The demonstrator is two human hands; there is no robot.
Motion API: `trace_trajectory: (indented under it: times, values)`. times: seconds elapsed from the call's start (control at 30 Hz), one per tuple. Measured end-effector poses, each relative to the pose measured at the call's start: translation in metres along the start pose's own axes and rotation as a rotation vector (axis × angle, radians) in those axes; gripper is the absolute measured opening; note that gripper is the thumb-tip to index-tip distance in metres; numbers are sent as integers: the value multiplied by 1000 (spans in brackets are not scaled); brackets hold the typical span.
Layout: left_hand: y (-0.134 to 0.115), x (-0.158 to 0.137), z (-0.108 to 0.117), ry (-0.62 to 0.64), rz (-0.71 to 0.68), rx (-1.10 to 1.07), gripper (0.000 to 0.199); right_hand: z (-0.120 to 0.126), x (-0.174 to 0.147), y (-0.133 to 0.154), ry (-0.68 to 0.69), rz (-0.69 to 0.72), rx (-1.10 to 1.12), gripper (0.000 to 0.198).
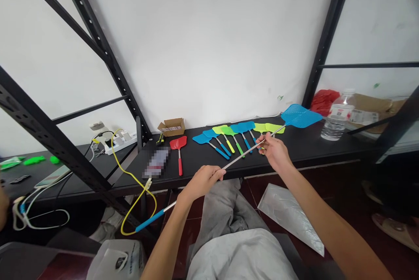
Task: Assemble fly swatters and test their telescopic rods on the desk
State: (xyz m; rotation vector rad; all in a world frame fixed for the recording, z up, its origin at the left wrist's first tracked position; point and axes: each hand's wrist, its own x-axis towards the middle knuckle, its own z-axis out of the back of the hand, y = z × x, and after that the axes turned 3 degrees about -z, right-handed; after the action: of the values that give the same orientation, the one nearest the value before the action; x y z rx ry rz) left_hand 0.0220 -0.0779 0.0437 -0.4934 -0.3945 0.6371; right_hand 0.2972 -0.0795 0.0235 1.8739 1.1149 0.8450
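Note:
A blue fly swatter (301, 116) with its metal rod drawn out long is held slantwise across my lap and the shelf edge. My left hand (204, 180) is closed round the rod, with the blue handle (149, 220) sticking out at lower left. Farther up, my right hand (274, 150) pinches the rod below the blue head. Behind it on the black shelf lies a row of several short fly swatters in blue, yellow and green (231, 130). A red fly swatter (180, 153) lies apart to their left.
A small cardboard box (172, 127) and a blurred-out phone (156, 163) are on the shelf at left. A yellow cable (126, 171) hangs over its edge. At right stands a water bottle (338, 116). A silvery bag (291, 218) lies on the floor; black posts (98, 48) frame the shelf.

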Motion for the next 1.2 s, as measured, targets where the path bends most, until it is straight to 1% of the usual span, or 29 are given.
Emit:
trace_trajectory:
  times: [0.1,0.27,0.37,0.47,0.6,0.7,0.87,0.93,1.0,1.07,1.2]
  values:
    - [3,-2,1,13,13,-24,52,9,7,4,-36,11,43,40]
    - [7,-5,2,51,27,-64,53,35,21,13,-137,69,69,33]
    - [7,-5,3,64,21,-58,53,43,25,13,-146,49,84,33]
    - [8,-5,6,50,24,-15,52,43,25,10,-128,11,91,32]
    - [11,-5,7,-5,43,55,49,36,21,5,-106,6,103,32]
    - [11,-4,4,-36,55,102,47,22,15,0,-56,0,88,33]
    - [8,0,-6,-84,41,148,44,-16,-9,-27,132,-83,8,37]
    - [7,1,-9,-91,42,166,42,-29,-21,-40,249,-132,-52,38]
    - [8,2,-10,-95,52,197,40,-38,-28,-50,338,-180,-112,39]
    - [8,1,-9,-101,60,220,39,-39,-31,-56,349,-177,-141,42]
    - [10,-1,-6,-102,51,193,40,-30,-23,-53,255,-124,-155,42]
